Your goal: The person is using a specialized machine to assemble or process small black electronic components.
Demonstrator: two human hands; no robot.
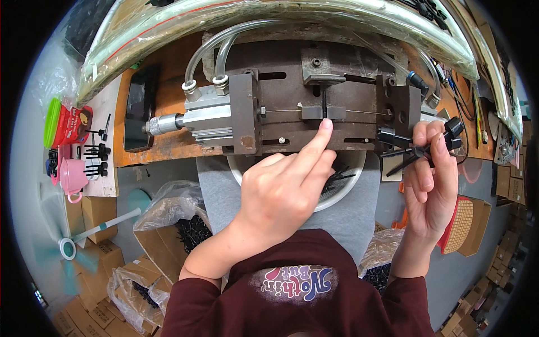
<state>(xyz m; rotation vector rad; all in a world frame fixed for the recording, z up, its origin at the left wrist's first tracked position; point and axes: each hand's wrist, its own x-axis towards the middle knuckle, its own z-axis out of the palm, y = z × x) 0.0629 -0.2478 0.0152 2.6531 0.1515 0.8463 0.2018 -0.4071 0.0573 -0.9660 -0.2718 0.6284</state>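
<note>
My left hand point(283, 188) reaches up to a dark metal press fixture point(314, 101), its index fingertip touching a thin black pin point(324, 106) standing in the fixture's central slot. My right hand point(429, 182) is closed around a bunch of black plastic pin parts point(418, 150), held just right of the fixture. A white bowl point(342, 174) with more black pins rests on my lap under the fixture, mostly hidden by my left hand.
A silver pneumatic cylinder point(196, 115) with clear hoses point(224, 39) is fixed to the fixture's left. A black phone point(139, 109) lies on the wooden bench. Black pins point(96, 151) stand on a white sheet at left beside a pink cup point(72, 177). Cardboard boxes with bagged black parts point(185, 230) sit on the floor.
</note>
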